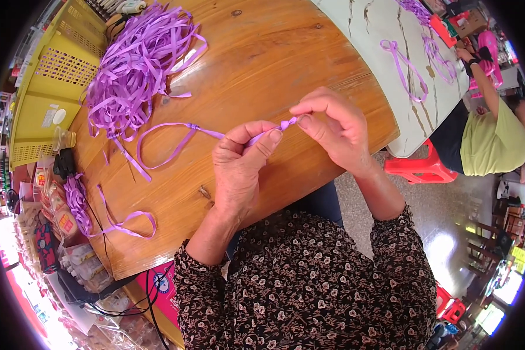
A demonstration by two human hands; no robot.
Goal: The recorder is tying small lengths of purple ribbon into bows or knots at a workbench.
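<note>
A purple ribbon (pixel 169 124) runs over the table and up into my hands, with a small knot near its end. My left hand (pixel 242 153) pinches the ribbon just beside the knot, thumb on top. At the other side of the knot, my right hand (pixel 335 125) grips the short end between thumb and forefinger. Both hands are held just above the wooden table near its front edge. A large tangled heap of purple ribbon (pixel 135 70) lies at the far left.
A yellow perforated crate (pixel 61 76) lines the left edge, near a small clear jar (pixel 64 139). More ribbon (pixel 79 201) hangs at the lower left by packets. On the white marbled table (pixel 379 35) lie loose ribbon loops (pixel 405 70). Another person (pixel 490 137) sits right, behind a red stool (pixel 420 166).
</note>
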